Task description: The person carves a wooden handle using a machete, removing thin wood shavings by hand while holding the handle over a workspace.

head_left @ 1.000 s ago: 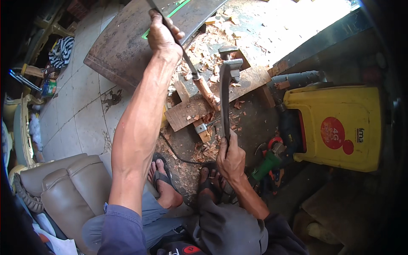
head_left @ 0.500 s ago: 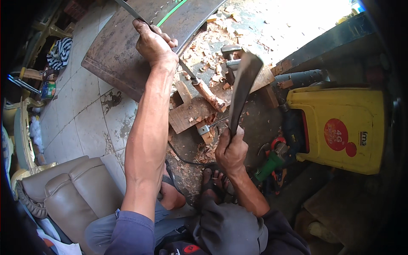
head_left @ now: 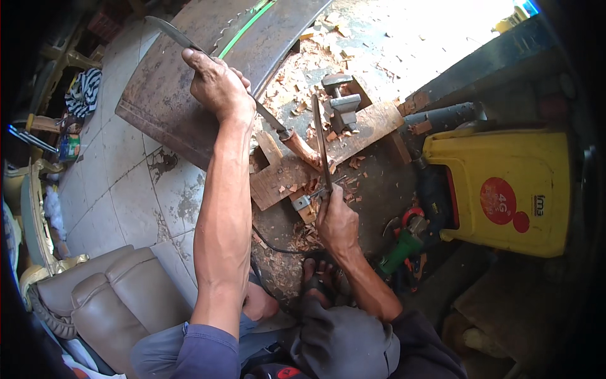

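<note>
My left hand (head_left: 221, 88) is closed around the middle of a long knife. Its curved blade (head_left: 170, 30) points up and left, and its rough, peeled wooden handle (head_left: 302, 149) slants down onto a wooden board (head_left: 281, 183). In my right hand (head_left: 338, 221) a machete (head_left: 319, 129) is gripped low down, its dark blade upright and seen nearly edge-on. That blade stands against or just beside the end of the wooden handle; whether they touch I cannot tell. Reddish wood chips (head_left: 293, 189) lie on and around the board.
A metal vise (head_left: 344, 104) sits at the board's right. A yellow plastic chair (head_left: 505, 183) stands right, with a green angle grinder (head_left: 401, 249) beside it. At upper left lies a brown metal-edged panel (head_left: 170, 88) with a green-edged saw blade (head_left: 246, 28). A padded seat (head_left: 126, 297) is lower left.
The machete has come down and left from its raised, tilted position to the wooden handle's end. My left hand and the knife have shifted slightly left and down.
</note>
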### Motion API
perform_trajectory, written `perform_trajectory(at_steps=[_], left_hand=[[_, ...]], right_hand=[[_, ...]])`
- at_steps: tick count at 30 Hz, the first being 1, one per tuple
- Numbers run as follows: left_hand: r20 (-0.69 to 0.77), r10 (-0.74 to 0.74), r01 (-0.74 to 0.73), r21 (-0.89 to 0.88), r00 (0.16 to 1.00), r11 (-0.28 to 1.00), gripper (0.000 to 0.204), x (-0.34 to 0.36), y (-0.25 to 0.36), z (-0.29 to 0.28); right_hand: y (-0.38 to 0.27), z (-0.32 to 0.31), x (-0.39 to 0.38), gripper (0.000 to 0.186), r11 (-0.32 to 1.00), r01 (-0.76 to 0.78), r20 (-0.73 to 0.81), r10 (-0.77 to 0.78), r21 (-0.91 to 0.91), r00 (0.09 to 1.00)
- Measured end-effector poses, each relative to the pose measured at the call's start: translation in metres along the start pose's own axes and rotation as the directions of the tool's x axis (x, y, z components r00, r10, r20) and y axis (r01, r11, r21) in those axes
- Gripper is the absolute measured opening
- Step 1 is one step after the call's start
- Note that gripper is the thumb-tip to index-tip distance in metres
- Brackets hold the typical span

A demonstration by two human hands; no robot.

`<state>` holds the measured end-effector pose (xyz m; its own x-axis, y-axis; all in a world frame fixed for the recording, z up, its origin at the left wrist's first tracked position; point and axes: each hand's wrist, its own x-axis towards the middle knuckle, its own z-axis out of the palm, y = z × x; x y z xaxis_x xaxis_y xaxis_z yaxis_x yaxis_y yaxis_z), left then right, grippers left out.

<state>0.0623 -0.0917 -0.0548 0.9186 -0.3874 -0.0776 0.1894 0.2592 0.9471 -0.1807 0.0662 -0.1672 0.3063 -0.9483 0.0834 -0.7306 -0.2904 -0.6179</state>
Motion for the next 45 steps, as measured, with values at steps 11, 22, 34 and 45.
perform_trajectory(at_steps=[11,22,34,45], left_hand=[[-0.026,0.053,-0.053,-0.006,0.998,0.999,0.061,0.001,-0.004,-0.009],[-0.052,0.010,-0.011,-0.010,0.999,1.000,0.061,-0.004,0.000,-0.009],[0.016,0.073,-0.072,-0.044,0.997,0.996,0.059,-0.003,-0.005,-0.007],[0.012,0.113,-0.113,-0.046,0.993,0.993,0.060,0.000,-0.008,-0.007]], right_hand=[[-0.011,-0.025,0.012,0.023,0.989,-0.024,0.082,0.012,0.144,0.997],[-0.023,-0.041,0.008,0.013,0.970,0.064,-0.119,-0.036,0.235,0.992],[0.000,-0.027,-0.003,0.020,0.990,-0.060,0.084,0.049,0.131,0.995],[0.014,-0.011,0.000,0.016,1.000,0.003,0.122,-0.001,-0.017,0.992]])
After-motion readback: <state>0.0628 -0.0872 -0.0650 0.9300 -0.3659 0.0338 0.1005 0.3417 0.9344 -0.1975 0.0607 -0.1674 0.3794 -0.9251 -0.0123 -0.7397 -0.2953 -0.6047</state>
